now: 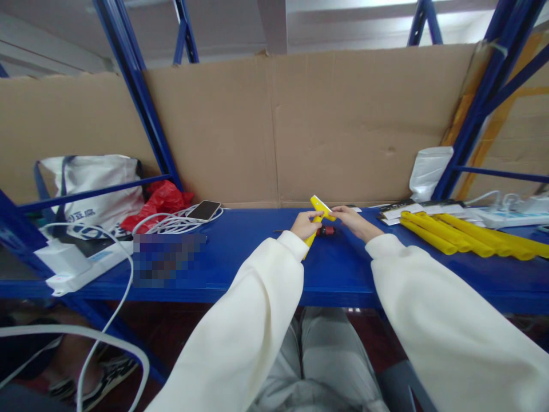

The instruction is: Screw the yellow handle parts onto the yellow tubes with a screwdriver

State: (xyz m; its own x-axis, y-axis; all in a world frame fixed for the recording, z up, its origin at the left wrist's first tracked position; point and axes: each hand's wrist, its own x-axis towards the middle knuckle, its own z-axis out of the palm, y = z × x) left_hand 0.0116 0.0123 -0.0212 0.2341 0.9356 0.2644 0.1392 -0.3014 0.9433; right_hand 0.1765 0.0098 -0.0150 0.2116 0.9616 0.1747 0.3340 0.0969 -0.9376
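Observation:
A yellow T-shaped tool point(322, 207) with a white edge along its head is held above the blue table; its exact kind I cannot make out. My left hand point(305, 225) is closed around it where the yellow handle meets the head, and the handle slants down below the fingers. At the right end of the head, the fingers of my right hand point(352, 221) pinch it. Just behind the handle lies what looks like a screwdriver point(327, 230) with a red and black grip, partly hidden by my left hand.
Several yellow tubes point(467, 234) lie in a row on the right of the blue table point(240, 246). To the left are a phone point(205, 210), coiled white cables, a red plastic bag point(160, 203) and a power strip point(92, 269). A cardboard wall point(343, 126) stands behind.

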